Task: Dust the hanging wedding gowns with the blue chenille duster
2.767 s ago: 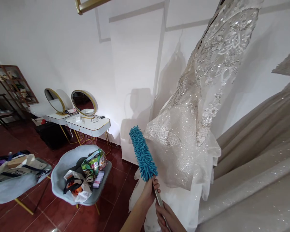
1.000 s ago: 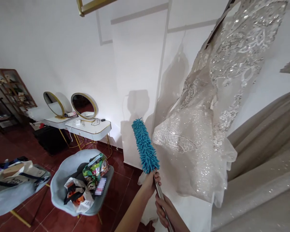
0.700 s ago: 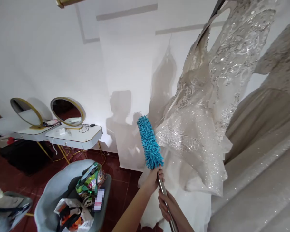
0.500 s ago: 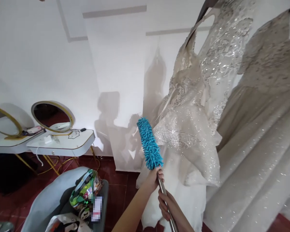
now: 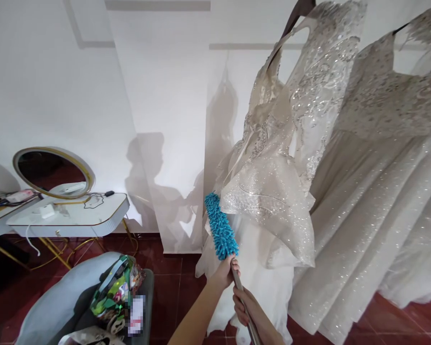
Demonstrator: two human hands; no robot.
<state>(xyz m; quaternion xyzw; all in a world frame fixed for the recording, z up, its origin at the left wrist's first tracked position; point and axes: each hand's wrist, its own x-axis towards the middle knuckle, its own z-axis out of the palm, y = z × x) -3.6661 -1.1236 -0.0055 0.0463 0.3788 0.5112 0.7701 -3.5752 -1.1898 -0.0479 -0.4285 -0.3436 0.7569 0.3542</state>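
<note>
A duster with a fluffy blue head (image 5: 221, 227) and a metal handle points up and away from me, beside a white sequined dress (image 5: 269, 191). My left hand (image 5: 227, 270) is wrapped round the top of the handle, just under the blue head. Lower down the same handle, my right hand (image 5: 247, 306) is closed as well. The blue head overlaps the left edge of the dress's skirt; whether they touch I cannot tell.
More pale dresses (image 5: 373, 191) hang on the right. At left, a white vanity table (image 5: 104, 211) carries a round mirror (image 5: 52, 172). A grey-blue chair (image 5: 53, 297) below holds a colourful bag (image 5: 118, 292). A white wall (image 5: 165, 86) stands behind.
The duster's head has moved a little lower, beside the dress, with both my hands still on the handle. The view has turned right, showing more of the hanging dresses.
</note>
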